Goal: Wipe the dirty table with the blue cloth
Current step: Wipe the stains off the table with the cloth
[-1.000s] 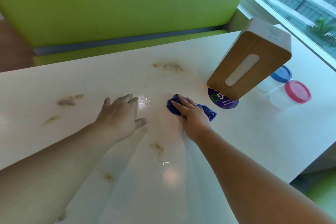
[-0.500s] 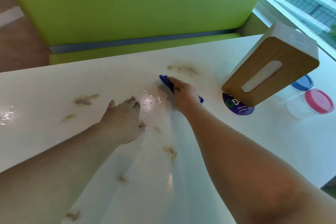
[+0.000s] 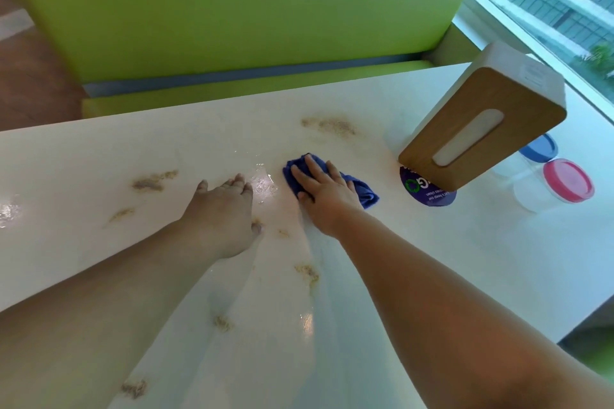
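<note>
The white table [image 3: 448,259] carries several brown crumbly smears: one at the far middle [image 3: 329,125], one at the left [image 3: 151,181], others nearer me [image 3: 307,272]. My right hand [image 3: 324,196] lies flat on the bunched blue cloth [image 3: 363,191], pressing it to the table just short of the far smear. My left hand [image 3: 222,209] rests palm down on the table to the left of the cloth, fingers together, holding nothing. A wet shine [image 3: 264,184] lies between the two hands.
A wooden-faced tissue box [image 3: 481,123] stands at the right, over a round purple sticker [image 3: 425,191]. Behind it are two clear jars, one with a blue lid [image 3: 538,148], one with a pink lid [image 3: 568,179]. A green bench [image 3: 249,10] faces the far edge; a window lies at the right.
My right hand reached forward and left with the cloth, then drew it back toward me and to the right. The left hand stayed planted on the table.
</note>
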